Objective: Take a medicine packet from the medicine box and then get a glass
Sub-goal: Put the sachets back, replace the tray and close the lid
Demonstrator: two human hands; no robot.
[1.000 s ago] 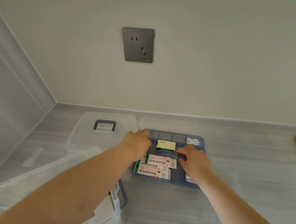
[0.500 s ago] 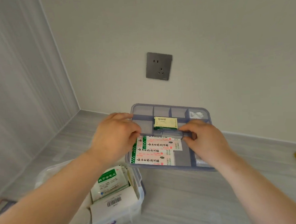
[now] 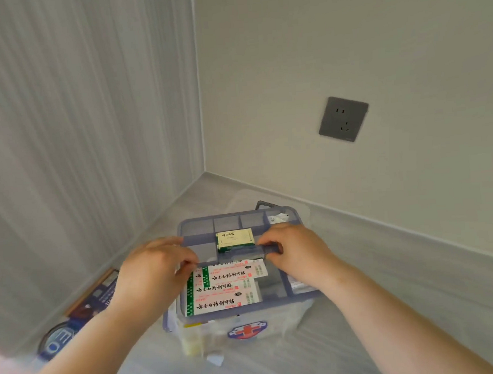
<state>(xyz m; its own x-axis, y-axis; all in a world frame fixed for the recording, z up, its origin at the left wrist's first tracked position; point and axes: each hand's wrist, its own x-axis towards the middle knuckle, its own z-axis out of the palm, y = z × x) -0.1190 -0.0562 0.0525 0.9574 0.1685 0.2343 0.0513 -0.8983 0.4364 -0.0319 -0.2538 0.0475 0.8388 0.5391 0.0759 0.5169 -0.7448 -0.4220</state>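
Note:
The clear medicine box (image 3: pixel 246 331) with a red cross badge stands on the grey counter in the corner. A blue-grey divided tray (image 3: pixel 201 220) sits on top of it, over its opening. The tray holds white and green plaster packets (image 3: pixel 226 290) and a small green and white carton (image 3: pixel 234 238). My left hand (image 3: pixel 154 269) and my right hand (image 3: pixel 296 250) pinch the two ends of the tray's middle handle bar. No glass is in view.
The box's clear lid with a blue handle (image 3: pixel 265 205) lies behind the box against the wall. A dark blue book (image 3: pixel 95 296) and a round blue item (image 3: pixel 57 340) lie on the left. A grey socket (image 3: pixel 343 118) is on the right wall.
Both hands lifted the tray off the counter and carried it left onto the medicine box. The view has swung left toward the corner.

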